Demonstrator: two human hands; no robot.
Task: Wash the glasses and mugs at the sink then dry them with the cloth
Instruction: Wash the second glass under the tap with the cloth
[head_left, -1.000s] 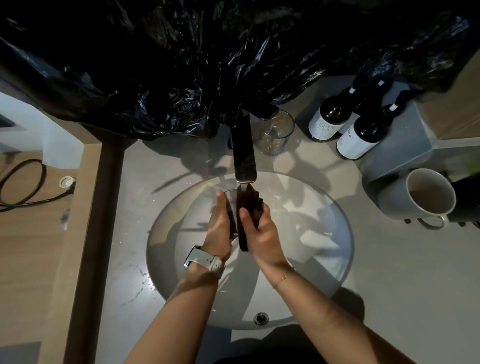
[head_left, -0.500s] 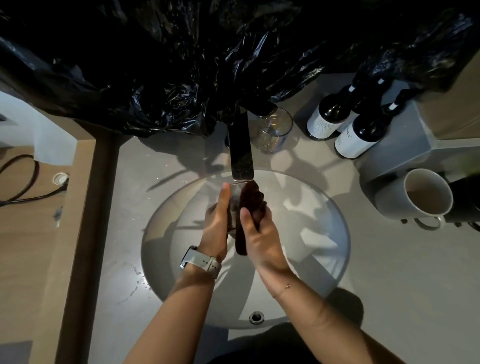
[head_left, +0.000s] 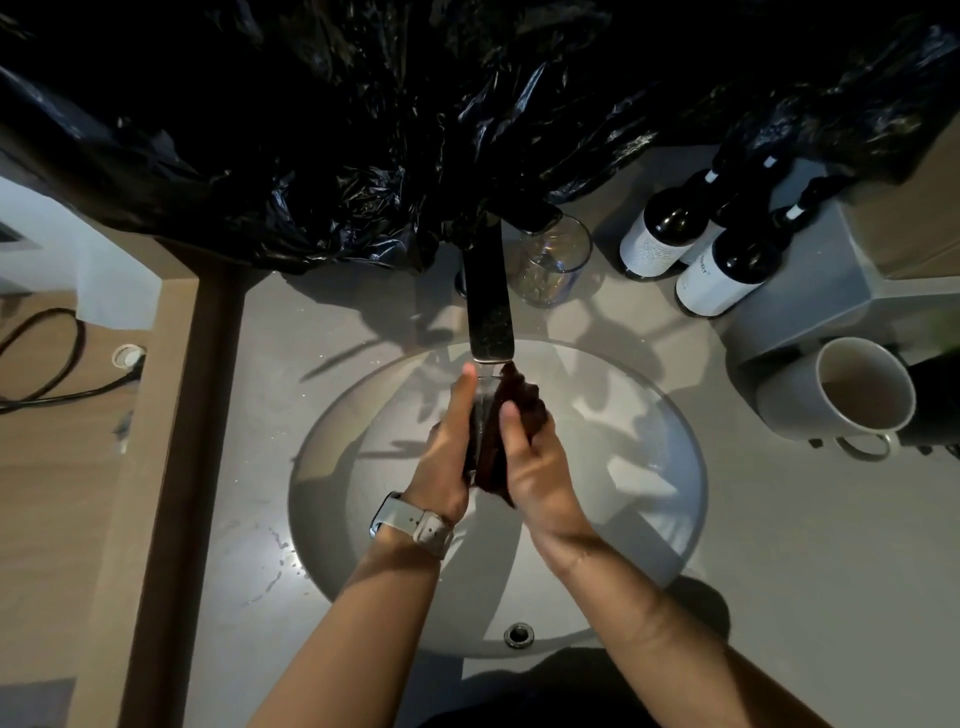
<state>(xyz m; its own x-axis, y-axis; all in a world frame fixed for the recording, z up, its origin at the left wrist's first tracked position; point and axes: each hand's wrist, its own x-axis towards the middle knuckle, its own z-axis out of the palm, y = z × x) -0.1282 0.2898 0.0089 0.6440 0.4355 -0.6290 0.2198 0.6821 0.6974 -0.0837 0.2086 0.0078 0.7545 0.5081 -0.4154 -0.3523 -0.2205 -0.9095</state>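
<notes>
Over the round sink (head_left: 649, 467), both hands meet just under the dark faucet spout (head_left: 488, 301). My left hand (head_left: 447, 457), with a white watch on its wrist, grips a clear glass (head_left: 482, 402), thumb pointing up along its side. My right hand (head_left: 540, 467) grips a dark brown cloth (head_left: 519, 400) pressed against the glass. The hands and cloth hide most of the glass. A second clear glass (head_left: 553, 265) stands on the counter right of the faucet. A white mug (head_left: 841, 395) lies on its side at the right.
Two dark bottles with white labels (head_left: 660, 239) (head_left: 727, 270) stand behind the sink on the right, beside a grey box (head_left: 810, 296). Black plastic sheeting (head_left: 363, 130) hangs over the back. A black cable (head_left: 52, 364) lies on the wooden surface at the left.
Both hands, with the glass and cloth, have risen slightly towards the spout. The cloth has shifted a little against the glass.
</notes>
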